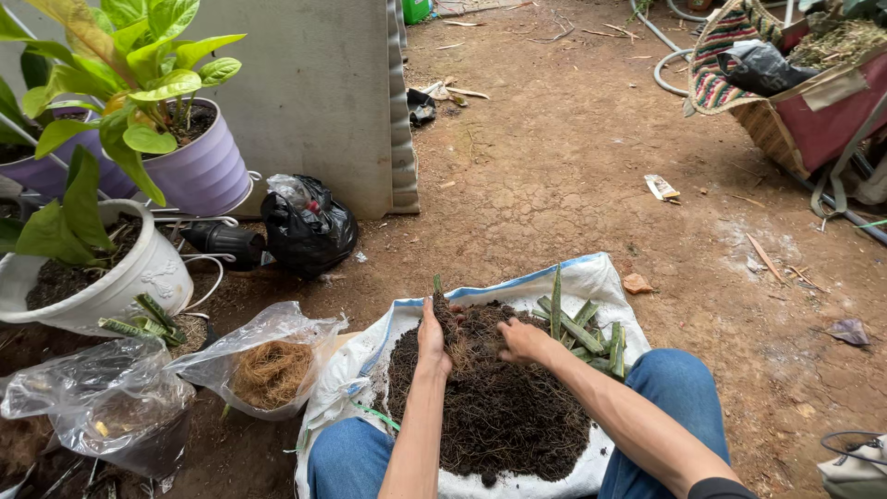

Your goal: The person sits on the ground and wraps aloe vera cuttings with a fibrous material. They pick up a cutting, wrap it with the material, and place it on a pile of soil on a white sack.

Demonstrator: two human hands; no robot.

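On the white sack between my knees sits the soil heap; left hand has its grip pinched on a rooted cutting held upright; right hand cupped loosely on the soil, holding nothing; I judge keeping the stem vertical and packing soil gently around the roots works best; green cuttings lie just beside.

Both hands — left hand, right hand — in dark potting soil on white sack, green cuttings beside
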